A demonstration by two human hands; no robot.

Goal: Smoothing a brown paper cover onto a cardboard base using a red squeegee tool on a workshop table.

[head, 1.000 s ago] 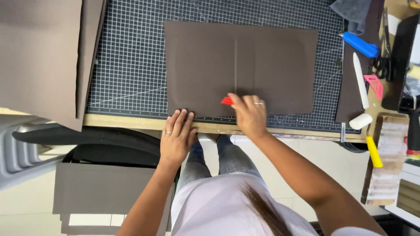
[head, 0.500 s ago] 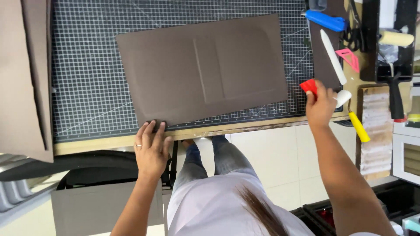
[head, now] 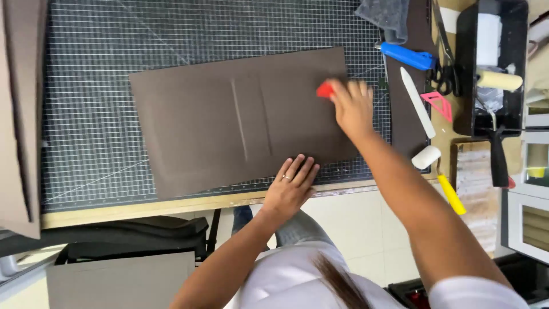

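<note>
Head view, looking straight down: a large dark brown sheet (head: 240,120) lies slightly skewed on the gridded cutting mat (head: 86,114), which covers the bench (head: 143,209). Two faint vertical creases run down the middle of the sheet. The left hand (head: 291,186) is flat, fingers spread and together-ish, palm pressing on the sheet's near edge, with a ring showing on one finger; it grips nothing, just pins the sheet down. The right hand (head: 351,106) is out at the sheet's far right corner, a bit blurred, fingers curled around a small red tool (head: 325,90) whose tip pokes out to the left and sits on the sheet's surface.

Off to the right of the mat: a blue-handled knife (head: 407,56), a white bone folder (head: 417,103), a pink triangle (head: 439,104), black scissors (head: 443,74), and a small roller with a yellow handle (head: 440,174) near the bench edge. A black tray (head: 469,68) holds another roller. A grey cloth (head: 384,17) lies at the top. More brown sheets (head: 20,114) are stacked at the left edge.
</note>
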